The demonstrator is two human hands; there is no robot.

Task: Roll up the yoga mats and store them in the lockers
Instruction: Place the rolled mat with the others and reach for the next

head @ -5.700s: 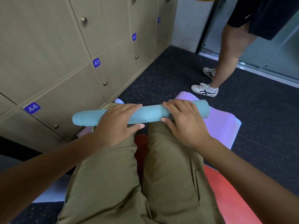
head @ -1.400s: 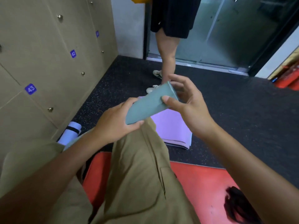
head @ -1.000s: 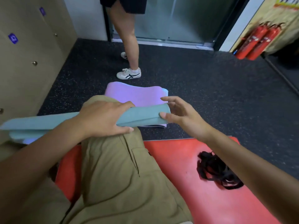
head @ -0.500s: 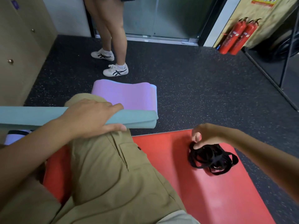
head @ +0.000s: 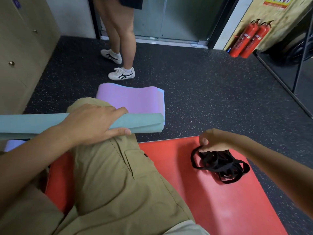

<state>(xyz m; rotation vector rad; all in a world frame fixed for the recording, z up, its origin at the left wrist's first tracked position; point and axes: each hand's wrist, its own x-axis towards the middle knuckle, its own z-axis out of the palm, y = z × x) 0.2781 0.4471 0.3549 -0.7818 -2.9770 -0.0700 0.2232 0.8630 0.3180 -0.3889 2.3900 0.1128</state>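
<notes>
A rolled teal yoga mat (head: 144, 122) lies across my knee, running off the left edge. My left hand (head: 92, 122) grips it near its middle, fingers over the top and thumb underneath. My right hand (head: 214, 140) pinches a black strap out of a tangled pile of black straps (head: 220, 165) lying on the red mat (head: 211, 200) that I kneel on. A folded purple mat (head: 130, 99) lies on the floor just beyond the teal roll. Beige lockers (head: 20, 53) with round knobs line the left wall.
Another person's legs in white sneakers (head: 122, 74) stand just past the purple mat. Two red fire extinguishers (head: 249, 39) lean at the far right wall. A glass door (head: 169, 17) closes the far end. A rolled pale mat (head: 13, 144) peeks under the teal roll.
My right hand let go of the teal roll's end, dropped to the black straps and now pinches one. My left hand keeps the roll on my knee. The view swung right.
</notes>
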